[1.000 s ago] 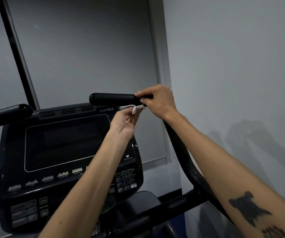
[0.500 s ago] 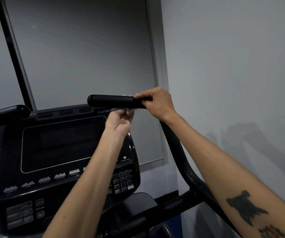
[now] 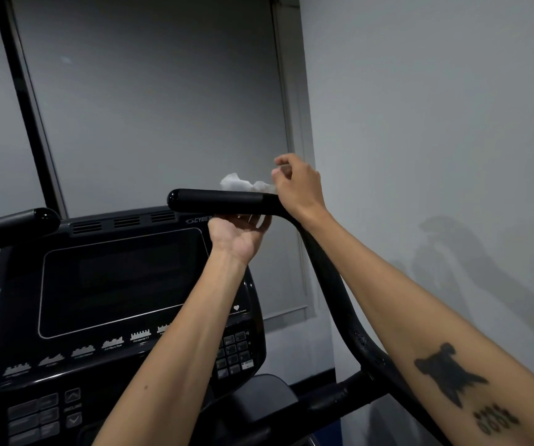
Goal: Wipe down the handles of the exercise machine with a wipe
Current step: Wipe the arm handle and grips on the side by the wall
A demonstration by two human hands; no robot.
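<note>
The machine's right handle (image 3: pixel 214 200) is a black padded bar pointing left at mid-frame. A crumpled white wipe (image 3: pixel 243 183) lies over the top of it, and one end (image 3: pixel 260 221) hangs out below. My right hand (image 3: pixel 297 186) is above the bar's bend and pinches the wipe's upper end. My left hand (image 3: pixel 238 235) is under the bar, palm up, fingers curled on the wipe's lower end. The left handle (image 3: pixel 14 225) juts in from the left edge, untouched.
The black console (image 3: pixel 117 284) with its dark screen and keypad (image 3: pixel 233 352) sits below the handles. The right handle's tube (image 3: pixel 339 300) curves down to the frame. A grey wall is close on the right, a window blind behind.
My right hand has lifted off the bar and pulled the wipe up over its top. My left hand stayed under the bar holding the other end.
</note>
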